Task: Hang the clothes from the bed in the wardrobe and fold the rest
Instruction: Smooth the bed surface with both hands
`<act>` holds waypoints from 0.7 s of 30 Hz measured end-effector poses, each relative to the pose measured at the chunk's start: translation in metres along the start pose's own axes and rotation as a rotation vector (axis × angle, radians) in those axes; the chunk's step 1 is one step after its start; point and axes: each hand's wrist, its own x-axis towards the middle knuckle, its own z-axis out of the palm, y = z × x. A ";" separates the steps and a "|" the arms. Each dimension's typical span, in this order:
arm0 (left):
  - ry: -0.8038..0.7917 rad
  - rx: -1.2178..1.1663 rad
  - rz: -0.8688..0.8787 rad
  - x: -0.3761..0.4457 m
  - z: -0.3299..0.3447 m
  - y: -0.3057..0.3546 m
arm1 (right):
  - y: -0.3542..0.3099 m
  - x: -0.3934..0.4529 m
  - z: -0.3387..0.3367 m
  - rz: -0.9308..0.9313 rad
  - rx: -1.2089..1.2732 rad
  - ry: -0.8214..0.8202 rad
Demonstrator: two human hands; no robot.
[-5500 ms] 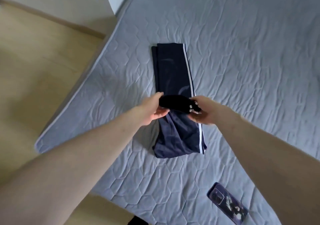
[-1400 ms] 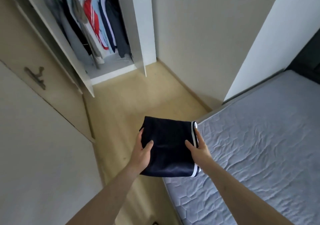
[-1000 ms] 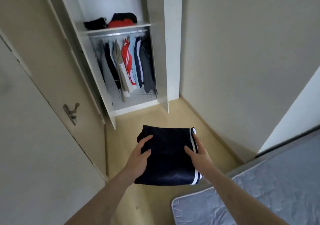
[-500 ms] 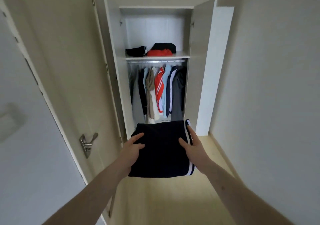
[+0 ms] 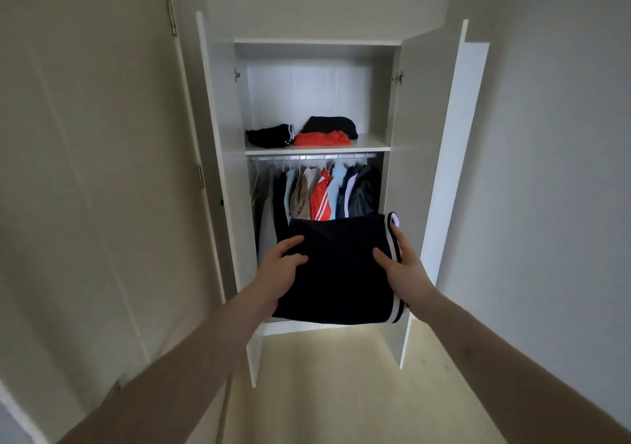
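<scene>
Head view: both hands hold a folded dark navy garment (image 5: 336,272) flat out in front of the open wardrobe (image 5: 440,170), level with the lower part of the hanging section. The garment has a white stripe along its right edge. Left hand (image 5: 281,269) grips the garment's left side, thumb and forefinger curled over the top, other fingers hidden underneath. Right hand (image 5: 401,267) grips the right side, thumb on top, forefinger stretched along the striped edge, other fingers hidden under the cloth.

Both wardrobe doors stand open. On the shelf (image 5: 314,149) above the rail: a folded black piece with white stripes (image 5: 269,135) on the left, and to the right a folded red piece (image 5: 322,138) with a black piece (image 5: 331,125) behind or partly on top of it, can't tell which. Below the shelf, a rail (image 5: 312,157) with hanging clothes (image 5: 321,192) on hangers: grey, beige, red with white stripes, light blue, dark ones at right. The held garment covers their lower ends. Light wood floor (image 5: 327,385) below. A closed door (image 5: 102,170) on the left.
</scene>
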 end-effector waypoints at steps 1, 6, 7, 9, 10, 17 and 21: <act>-0.008 0.008 0.002 0.019 0.004 0.005 | -0.001 0.017 -0.001 0.006 0.003 0.008; -0.029 0.056 0.049 0.119 0.028 0.030 | -0.006 0.115 -0.016 -0.012 0.036 0.045; -0.032 0.067 0.061 0.134 0.032 0.036 | -0.008 0.130 -0.017 -0.014 0.046 0.043; -0.029 0.064 0.065 0.170 0.040 0.045 | -0.008 0.170 -0.020 -0.024 0.068 0.039; -0.024 0.056 0.066 0.188 0.044 0.049 | -0.007 0.190 -0.021 -0.030 0.074 0.038; 0.021 -0.004 0.093 0.327 0.081 0.070 | 0.003 0.351 -0.036 -0.049 0.132 0.032; 0.061 -0.023 0.115 0.399 0.099 0.082 | -0.001 0.440 -0.043 -0.050 0.100 0.000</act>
